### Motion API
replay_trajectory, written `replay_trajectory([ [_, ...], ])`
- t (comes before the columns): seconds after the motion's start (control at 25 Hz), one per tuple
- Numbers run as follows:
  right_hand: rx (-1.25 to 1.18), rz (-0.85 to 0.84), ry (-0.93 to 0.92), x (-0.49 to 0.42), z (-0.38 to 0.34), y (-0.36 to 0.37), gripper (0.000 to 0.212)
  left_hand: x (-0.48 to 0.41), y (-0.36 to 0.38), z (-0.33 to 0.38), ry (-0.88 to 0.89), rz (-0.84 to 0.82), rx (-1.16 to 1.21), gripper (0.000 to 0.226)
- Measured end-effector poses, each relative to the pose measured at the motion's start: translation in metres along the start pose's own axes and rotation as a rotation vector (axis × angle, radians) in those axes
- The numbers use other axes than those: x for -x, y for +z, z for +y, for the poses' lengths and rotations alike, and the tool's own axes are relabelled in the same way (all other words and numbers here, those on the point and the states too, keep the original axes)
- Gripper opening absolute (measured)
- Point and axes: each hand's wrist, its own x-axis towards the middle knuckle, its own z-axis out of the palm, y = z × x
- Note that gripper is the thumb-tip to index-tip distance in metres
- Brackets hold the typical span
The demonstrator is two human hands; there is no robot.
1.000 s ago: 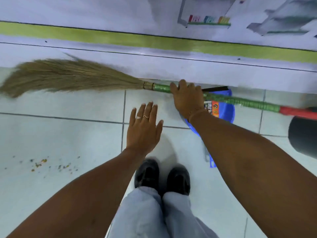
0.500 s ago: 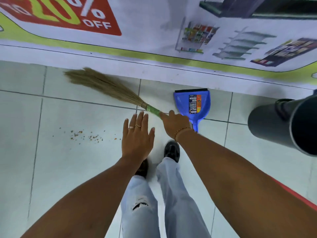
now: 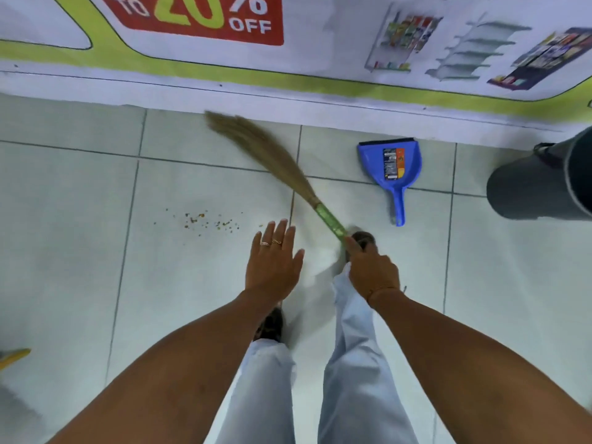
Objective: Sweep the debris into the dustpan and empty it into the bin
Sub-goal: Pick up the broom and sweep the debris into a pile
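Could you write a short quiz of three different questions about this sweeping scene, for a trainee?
1. True or false: the debris already lies inside the dustpan.
2. Which hand holds the broom? A) left hand B) right hand C) both
3. Fill in: the dustpan lies on the floor between the broom and the dark ____ at the right edge.

Key
1. False. The debris is on the tile to the left of the broom, apart from the dustpan.
2. B. The left hand is open and empty.
3. bin
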Motion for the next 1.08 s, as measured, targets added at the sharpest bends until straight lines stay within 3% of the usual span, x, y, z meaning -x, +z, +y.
replay_trajectory([
  [0.16, -0.044, -0.056, 0.149, 0.054, -0.015, 0.050, 0.047, 0.066, 0.016, -0.039, 0.001, -0.057, 0.000, 0.056],
  [0.28, -0.225, -0.122, 0.269, 0.085, -0.043, 0.093, 0.041, 0.106, 0.026, -0.062, -0.003, -0.046, -0.013, 0.055],
  [0.52, -0.289, -0.043, 0.220, 0.097, -0.093, 0.137, 0.040, 0.146, 0.042, -0.072, -0.020, 0.028, 0.062, 0.053],
  [0.76, -0.270, 0.073, 0.209, 0.149, -0.044, 0.162, 0.050, 0.208, 0.066, -0.082, -0.109, 0.061, 0.022, 0.062],
  [0.92, -0.250, -0.008, 0.309, 0.187, -0.015, 0.183, 0.044, 0.241, 0.078, -0.067, -0.097, 0.061, -0.016, 0.057],
  [1.08, -0.221, -0.090, 0.244, 0.207, -0.036, 0.215, 0.041, 0.253, 0.089, -0.061, -0.045, 0.057, 0.071, 0.059],
])
